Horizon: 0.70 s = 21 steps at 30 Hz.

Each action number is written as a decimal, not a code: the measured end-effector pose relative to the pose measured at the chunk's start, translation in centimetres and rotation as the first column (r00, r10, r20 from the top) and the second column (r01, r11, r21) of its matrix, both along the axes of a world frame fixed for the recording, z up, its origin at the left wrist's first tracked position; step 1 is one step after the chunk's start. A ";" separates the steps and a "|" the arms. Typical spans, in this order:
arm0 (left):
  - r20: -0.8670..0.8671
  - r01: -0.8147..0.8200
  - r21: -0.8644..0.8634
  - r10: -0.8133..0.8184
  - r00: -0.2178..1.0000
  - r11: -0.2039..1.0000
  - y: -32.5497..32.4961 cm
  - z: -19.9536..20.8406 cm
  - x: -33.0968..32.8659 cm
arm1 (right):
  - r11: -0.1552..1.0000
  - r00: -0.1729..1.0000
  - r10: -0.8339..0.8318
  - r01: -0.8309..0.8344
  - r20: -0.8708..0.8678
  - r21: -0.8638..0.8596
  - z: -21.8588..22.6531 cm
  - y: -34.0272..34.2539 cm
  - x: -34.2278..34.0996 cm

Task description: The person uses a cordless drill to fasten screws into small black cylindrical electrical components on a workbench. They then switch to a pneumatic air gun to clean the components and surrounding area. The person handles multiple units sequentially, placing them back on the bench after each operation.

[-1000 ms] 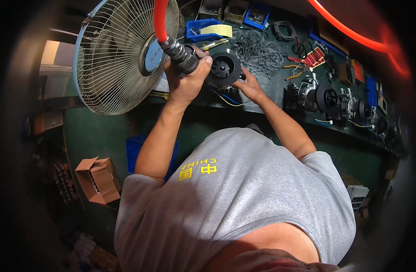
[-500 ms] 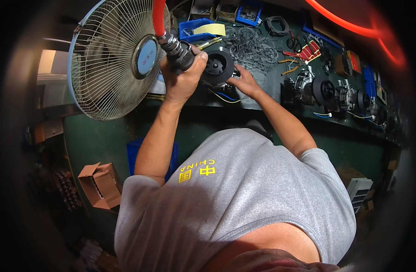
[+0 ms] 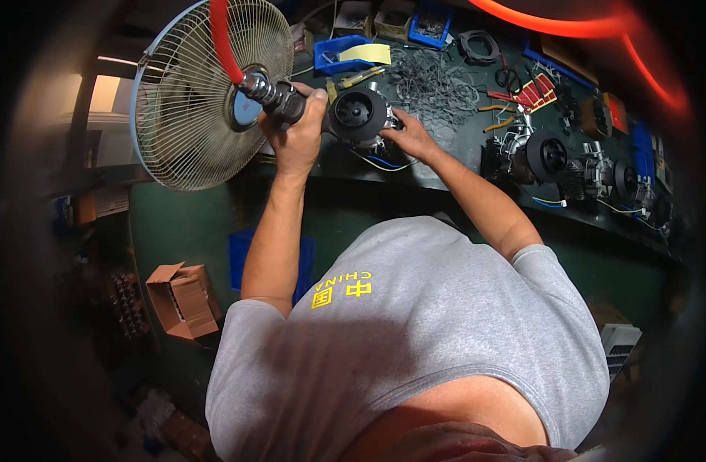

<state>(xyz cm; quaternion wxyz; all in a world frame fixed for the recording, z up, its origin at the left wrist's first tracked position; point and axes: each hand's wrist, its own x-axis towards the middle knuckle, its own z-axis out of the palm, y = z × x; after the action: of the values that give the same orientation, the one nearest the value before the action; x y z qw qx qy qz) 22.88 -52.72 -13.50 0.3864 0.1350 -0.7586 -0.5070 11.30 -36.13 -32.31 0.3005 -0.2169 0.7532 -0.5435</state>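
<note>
The blower wheel (image 3: 356,113) at 12 o'clock looks like matt black plastic, smooth on its rim; bright bare metal shows on its housing (image 3: 390,120). At 11 o'clock the tool (image 3: 291,109) carries a shiny metal coupling (image 3: 256,86) and a glossy, smooth red plastic hose (image 3: 223,46). Near 10 o'clock the fan guard (image 3: 164,92) is dull metal wire. The shirt (image 3: 461,316), at 5 o'clock, is matt heathered cloth; the box (image 3: 191,304), at 8, is matt cardboard.

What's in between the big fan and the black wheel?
In the head view, the left hand, gripping a dark tool on a red hose, is between the fan and the black wheel.
</note>
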 end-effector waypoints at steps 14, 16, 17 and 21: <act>-0.057 -0.085 -0.035 0.083 0.995 0.996 2.3 0.3 0.1 | 0.997 0.998 0.000 0.005 0.056 -0.081 -0.6 -0.2 0.2; -0.068 -0.059 0.000 0.059 0.996 0.998 2.5 0.6 -0.5 | 0.998 0.999 -0.009 0.011 0.040 -0.056 -2.0 -0.3 -0.5; -0.072 -0.051 0.016 0.052 0.996 0.999 2.4 0.8 -0.7 | 0.999 1.000 -0.012 0.012 0.003 -0.041 -2.5 -0.4 -0.6; -0.058 -0.025 0.020 0.026 0.998 0.999 2.0 0.8 -0.3 | 0.999 1.000 -0.014 0.012 -0.027 -0.045 -3.7 -0.9 -0.7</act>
<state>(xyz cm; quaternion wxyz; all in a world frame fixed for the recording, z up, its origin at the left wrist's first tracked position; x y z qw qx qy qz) 22.53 -50.68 -12.68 0.4134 0.1336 -0.7405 -0.5128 10.59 -36.99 -36.03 0.2818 -0.2261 0.7463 -0.5590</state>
